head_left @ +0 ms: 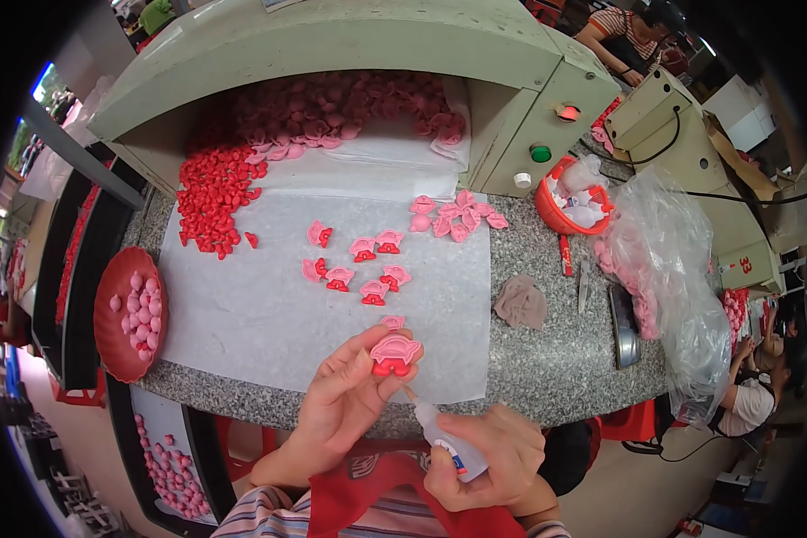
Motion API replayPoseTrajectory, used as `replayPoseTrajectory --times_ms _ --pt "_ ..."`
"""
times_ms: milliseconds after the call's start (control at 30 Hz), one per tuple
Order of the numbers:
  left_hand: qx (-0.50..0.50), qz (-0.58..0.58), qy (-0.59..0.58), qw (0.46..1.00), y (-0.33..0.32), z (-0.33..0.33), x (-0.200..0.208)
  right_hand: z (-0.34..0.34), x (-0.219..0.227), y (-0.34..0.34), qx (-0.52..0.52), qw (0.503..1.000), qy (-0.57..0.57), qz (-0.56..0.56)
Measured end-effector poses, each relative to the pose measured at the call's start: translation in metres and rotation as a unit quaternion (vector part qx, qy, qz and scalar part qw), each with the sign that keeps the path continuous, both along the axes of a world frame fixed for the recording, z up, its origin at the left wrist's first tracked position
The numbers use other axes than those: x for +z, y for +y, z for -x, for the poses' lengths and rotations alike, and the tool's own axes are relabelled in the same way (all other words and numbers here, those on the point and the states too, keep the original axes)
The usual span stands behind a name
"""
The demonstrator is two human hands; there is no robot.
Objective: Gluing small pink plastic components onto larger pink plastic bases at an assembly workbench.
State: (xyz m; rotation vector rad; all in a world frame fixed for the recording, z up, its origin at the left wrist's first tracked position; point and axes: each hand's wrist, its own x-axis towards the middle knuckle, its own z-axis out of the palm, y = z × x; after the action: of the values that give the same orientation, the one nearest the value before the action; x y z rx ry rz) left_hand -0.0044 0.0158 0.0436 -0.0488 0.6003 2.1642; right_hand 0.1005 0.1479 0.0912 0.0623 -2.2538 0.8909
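Note:
My left hand (339, 399) pinches a small toy piece (394, 352), pink on top with a red lower part. In my right hand (500, 453) is a white squeeze bottle (430, 420), tilted so its thin nozzle points up toward the piece, just below it. Beyond my hands on the white sheet (242, 314), several similar pink-and-red pieces (337, 279) lie in loose rows. A heap of small red parts (211, 197) sits at the back left of the sheet, and a cluster of pink parts (457, 215) at its back right.
A pale green metal housing (332, 40) stands over the back, with many pink parts (323, 108) under it. To the left is a red bowl (108, 332) of pink balls. On the right are an orange basket (551, 215), a cloth (520, 302), a phone (625, 327) and a clear plastic bag (663, 242).

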Motion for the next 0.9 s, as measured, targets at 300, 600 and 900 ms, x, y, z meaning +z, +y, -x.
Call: replayPoseTrajectory --times_ms 300,600,900 --pt "0.0 -0.009 -0.003 1.0 0.0 0.0 0.0 0.001 -0.001 0.0 -0.003 1.0 0.008 -0.003" --pt "0.0 0.002 -0.006 1.0 0.0 -0.001 0.003 -0.004 0.006 0.001 0.002 1.0 -0.01 0.001" --pt "-0.011 -0.007 -0.005 1.0 -0.002 -0.002 0.0 0.002 0.008 -0.002 0.024 0.999 -0.02 -0.01"
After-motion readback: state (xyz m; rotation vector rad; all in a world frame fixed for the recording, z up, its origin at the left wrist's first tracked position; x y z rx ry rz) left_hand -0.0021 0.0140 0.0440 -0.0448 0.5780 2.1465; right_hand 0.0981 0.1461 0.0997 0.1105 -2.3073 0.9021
